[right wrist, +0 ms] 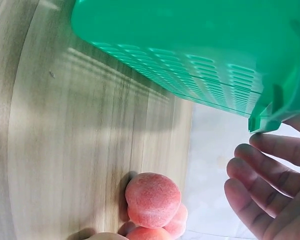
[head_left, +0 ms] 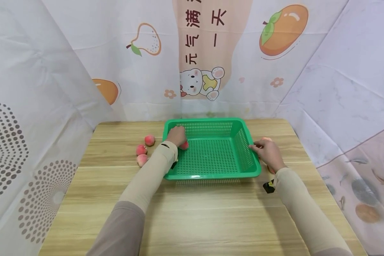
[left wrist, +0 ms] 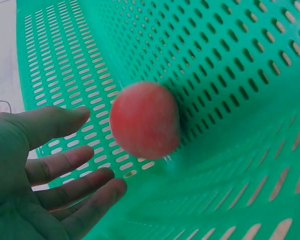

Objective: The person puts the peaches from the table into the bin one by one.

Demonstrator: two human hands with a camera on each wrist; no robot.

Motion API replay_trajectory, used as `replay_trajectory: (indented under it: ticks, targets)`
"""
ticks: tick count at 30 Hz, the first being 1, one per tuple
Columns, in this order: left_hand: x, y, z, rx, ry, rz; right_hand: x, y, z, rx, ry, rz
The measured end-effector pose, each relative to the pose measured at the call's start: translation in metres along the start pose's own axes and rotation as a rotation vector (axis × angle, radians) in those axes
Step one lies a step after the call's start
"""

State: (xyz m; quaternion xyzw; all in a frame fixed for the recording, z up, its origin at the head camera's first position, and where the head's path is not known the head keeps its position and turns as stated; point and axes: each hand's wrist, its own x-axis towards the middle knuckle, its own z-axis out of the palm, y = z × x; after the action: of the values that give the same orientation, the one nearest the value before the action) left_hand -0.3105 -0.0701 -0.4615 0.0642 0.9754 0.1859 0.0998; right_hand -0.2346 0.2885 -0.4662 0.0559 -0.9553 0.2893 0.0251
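The table (head_left: 192, 213) has loads of bare wood on the near side of the green basket (head_left: 211, 176), less behind it where the curtain hangs close. The basket's long axis runs left to right, open side up. Left hand (head_left: 176, 135) is inside its far-left corner, fingers (left wrist: 60, 165) spread and relaxed, a peach (left wrist: 144, 120) just off them near the basket's wall, round so no real long axis. Right hand (head_left: 268, 152) sits at the basket's right rim, fingers (right wrist: 260, 175) loosely apart. Three peaches (head_left: 142, 151) lie left of the basket, more peaches (right wrist: 152, 200) just off its right side.
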Motion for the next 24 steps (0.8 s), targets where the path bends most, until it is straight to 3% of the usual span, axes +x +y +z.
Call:
replay_trajectory:
  ticks: [11,17,24]
  targets:
    - [-0.003,0.006,-0.009,0.018,0.02,0.029,-0.002,0.0,-0.001,0.0,-0.003,0.009]
    - [-0.006,0.01,-0.018,-0.04,0.039,0.027,-0.003,-0.001,0.0,0.007,0.009,0.006]
    - [-0.011,0.01,-0.03,-0.036,0.014,0.041,-0.003,0.0,0.001,0.01,0.02,0.004]
